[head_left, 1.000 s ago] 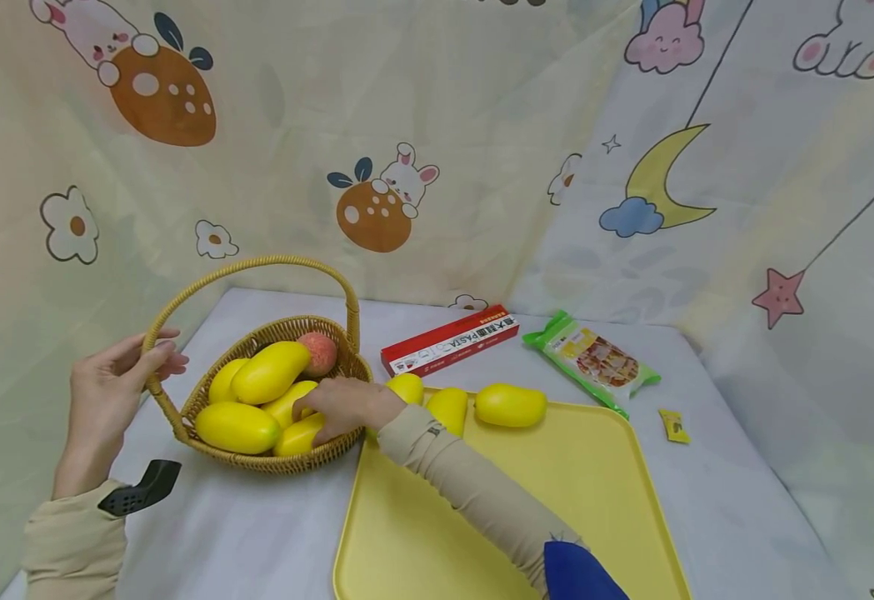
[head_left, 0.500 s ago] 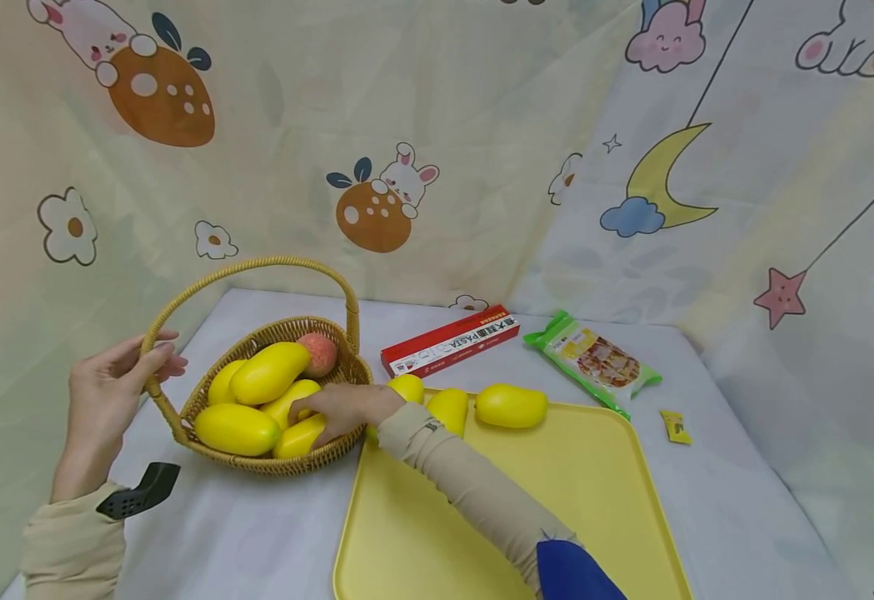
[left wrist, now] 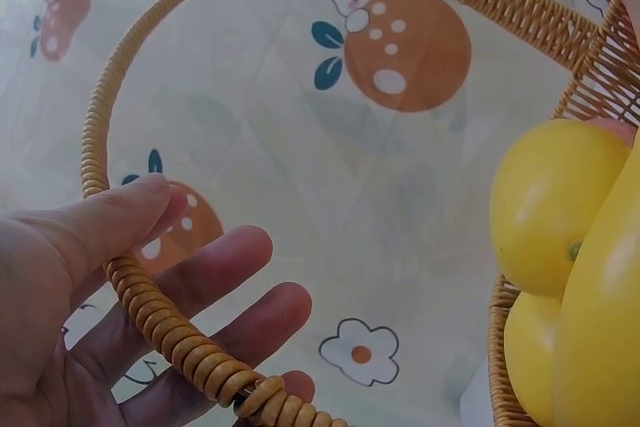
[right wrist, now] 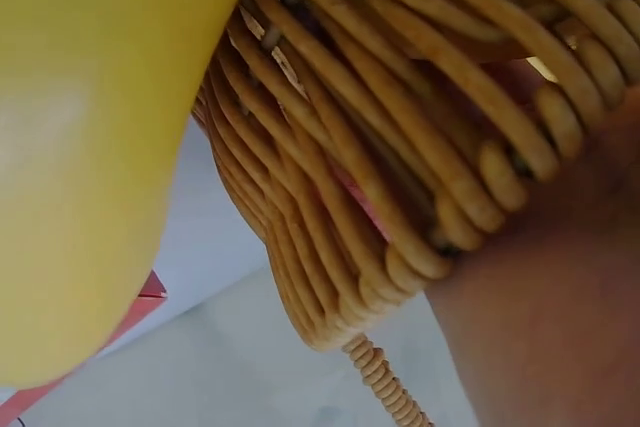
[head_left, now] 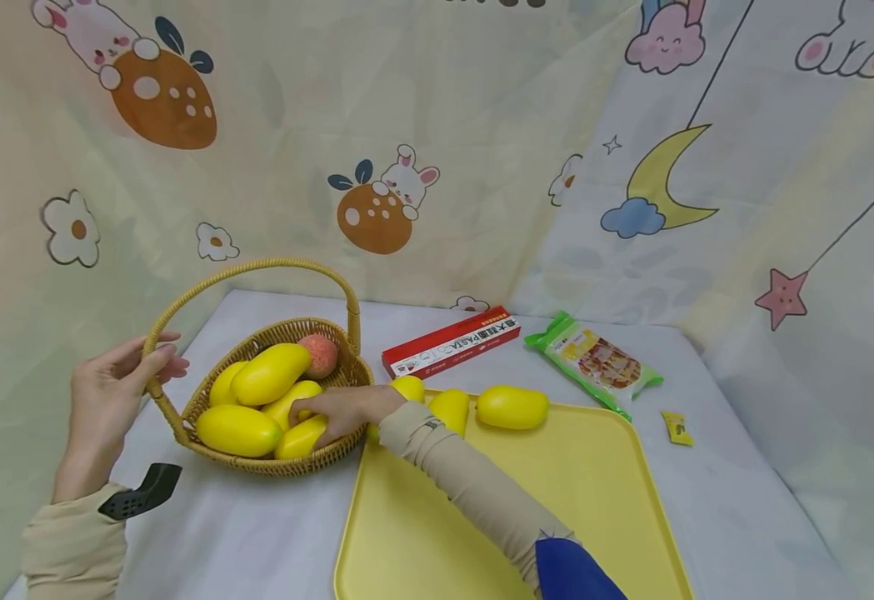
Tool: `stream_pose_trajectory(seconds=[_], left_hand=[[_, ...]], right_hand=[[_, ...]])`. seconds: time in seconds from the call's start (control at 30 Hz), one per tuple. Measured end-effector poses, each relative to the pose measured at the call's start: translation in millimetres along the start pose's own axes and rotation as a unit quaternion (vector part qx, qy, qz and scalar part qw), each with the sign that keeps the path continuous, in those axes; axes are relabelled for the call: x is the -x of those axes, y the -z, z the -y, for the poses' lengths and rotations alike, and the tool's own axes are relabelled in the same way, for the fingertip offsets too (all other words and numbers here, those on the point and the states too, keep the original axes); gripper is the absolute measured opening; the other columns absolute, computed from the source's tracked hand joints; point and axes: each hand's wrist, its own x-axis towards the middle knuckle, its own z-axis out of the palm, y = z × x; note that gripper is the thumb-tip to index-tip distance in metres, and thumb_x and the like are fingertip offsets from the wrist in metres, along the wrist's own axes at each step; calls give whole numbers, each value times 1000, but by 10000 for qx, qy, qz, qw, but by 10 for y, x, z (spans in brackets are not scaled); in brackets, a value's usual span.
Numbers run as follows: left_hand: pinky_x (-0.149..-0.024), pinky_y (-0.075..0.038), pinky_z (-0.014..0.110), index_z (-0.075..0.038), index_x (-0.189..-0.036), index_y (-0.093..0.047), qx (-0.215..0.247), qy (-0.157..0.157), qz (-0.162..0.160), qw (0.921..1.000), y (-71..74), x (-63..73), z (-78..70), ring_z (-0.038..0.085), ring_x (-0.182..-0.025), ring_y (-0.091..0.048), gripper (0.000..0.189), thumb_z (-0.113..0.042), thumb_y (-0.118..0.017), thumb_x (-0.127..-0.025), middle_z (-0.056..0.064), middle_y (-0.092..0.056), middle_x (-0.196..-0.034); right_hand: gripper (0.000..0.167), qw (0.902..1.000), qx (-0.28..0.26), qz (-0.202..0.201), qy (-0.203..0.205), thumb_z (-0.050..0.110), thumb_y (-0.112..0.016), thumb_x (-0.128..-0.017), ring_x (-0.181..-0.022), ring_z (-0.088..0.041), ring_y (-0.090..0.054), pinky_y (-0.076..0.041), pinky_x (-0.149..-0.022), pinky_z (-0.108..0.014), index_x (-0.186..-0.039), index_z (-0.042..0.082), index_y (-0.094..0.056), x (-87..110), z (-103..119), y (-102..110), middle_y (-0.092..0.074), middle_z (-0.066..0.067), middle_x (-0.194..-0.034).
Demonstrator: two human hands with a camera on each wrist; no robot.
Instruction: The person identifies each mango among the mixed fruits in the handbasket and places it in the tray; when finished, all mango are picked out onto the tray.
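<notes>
A wicker basket with a tall handle stands at the left of the table. Several yellow mangoes and a reddish peach lie in it. On the left, my left hand holds the handle between thumb and fingers; the left wrist view has the thumb in front and the fingers behind. My right hand reaches over the basket's right rim, its fingers curled about a mango at the front. In the right wrist view the wicker wall hides its fingertips.
A yellow tray lies right of the basket, under my right forearm. Along its far edge are mangoes, partly hidden by the sleeve. Behind stand a red pasta box, a green food packet and a small yellow sachet.
Both hands keep nearly the same places. The mangoes and the basket have not visibly moved.
</notes>
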Motion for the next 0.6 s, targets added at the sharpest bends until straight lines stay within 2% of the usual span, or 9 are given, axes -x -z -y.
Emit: stream_pose_trajectory(seconds=[0.33, 0.5, 0.6], left_hand=[[-71, -49, 7, -6, -124, -64, -52, 59, 18, 10000, -5, -9, -3, -1, -71, -67, 36, -26, -61, -94, -17, -70, -76], [-70, -50, 8, -6, -123, -64, -43, 2, 5, 10000, 0, -2, 4, -1, -71, -67, 35, -25, -62, -94, -17, -70, -75], [-70, -50, 8, -6, -123, -64, -51, -12, 13, 10000, 1, 3, 4, -1, -72, -67, 35, -25, -62, -94, -17, -70, -76]], right_hand=[[50, 9966, 775, -124, -268, 42, -73, -84, -98, -7, -49, -41, -88, -20, -128, 32, -52, 115, 123, 156, -57, 11, -118], [53, 9939, 1006, -268, -367, 40, -75, -82, -95, -8, -52, -44, -87, -22, -129, 30, -53, 199, 188, 255, -57, 9, -121], [55, 9923, 1103, -378, -422, 38, -75, -82, -101, -8, -53, -45, -89, -25, -132, 30, -52, 275, 222, 315, -55, 10, -127]])
